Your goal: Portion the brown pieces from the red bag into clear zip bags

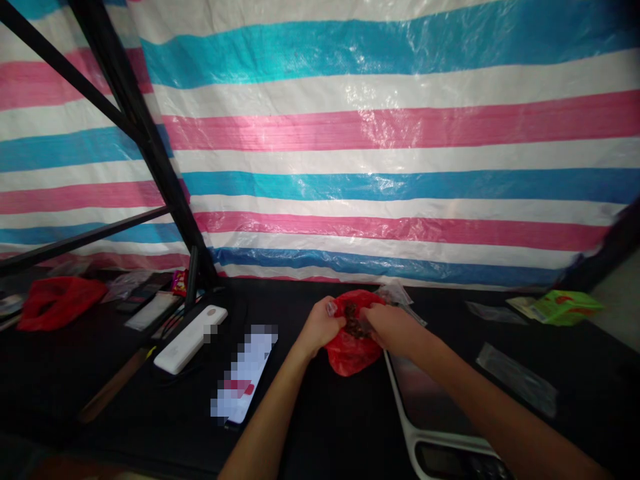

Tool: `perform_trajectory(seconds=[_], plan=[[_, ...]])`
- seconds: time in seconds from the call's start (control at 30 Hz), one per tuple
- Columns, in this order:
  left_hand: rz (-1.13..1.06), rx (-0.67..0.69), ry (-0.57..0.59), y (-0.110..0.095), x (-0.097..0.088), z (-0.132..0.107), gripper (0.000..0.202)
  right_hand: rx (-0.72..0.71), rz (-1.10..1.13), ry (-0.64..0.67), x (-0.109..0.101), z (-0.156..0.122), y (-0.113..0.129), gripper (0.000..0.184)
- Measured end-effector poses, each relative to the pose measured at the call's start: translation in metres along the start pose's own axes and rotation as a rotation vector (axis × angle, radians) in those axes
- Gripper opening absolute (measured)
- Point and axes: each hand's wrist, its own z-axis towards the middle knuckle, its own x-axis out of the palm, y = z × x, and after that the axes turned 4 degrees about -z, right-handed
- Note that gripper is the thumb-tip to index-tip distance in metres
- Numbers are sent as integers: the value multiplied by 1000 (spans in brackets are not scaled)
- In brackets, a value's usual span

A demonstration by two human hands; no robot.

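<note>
A red plastic bag (353, 357) sits open on the black table, with small dark brown pieces (354, 320) inside. My left hand (323, 328) is closed on the bag's left rim and keeps the mouth spread. At the right side of the mouth, my right hand (393, 328) reaches in with bent fingers close to the brown pieces. Its fingertips are partly hidden, and whatever they pinch is too small to make out. Beneath my right forearm lies a digital scale (411, 433) with a white frame, dark plate and display, partly covered by the arm.
Left of my hands lie a phone (245, 380) with a lit screen and a white power bank (190, 340). Another red bag (63, 300) lies far left. Clear plastic bags (517, 379) and a green packet (567, 307) are at right. Striped sheeting (380, 160) hangs behind a black frame.
</note>
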Motion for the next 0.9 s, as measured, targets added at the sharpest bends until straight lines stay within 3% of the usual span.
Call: perform_trajectory(seconds=[0.37,0.63,0.73,0.9], plan=[[-275,-35,-101,5,1,5,19,-84,168,-120,13,2,-2,27],[-230,-4,-156,7,1,7,12,-104,379,-175,24,6,-2,40],[-129,73,-244,3,-6,10,16,-88,488,-174,33,10,-2,34],[102,284,-509,-11,-19,8,28,-76,652,-209,38,11,-8,28]])
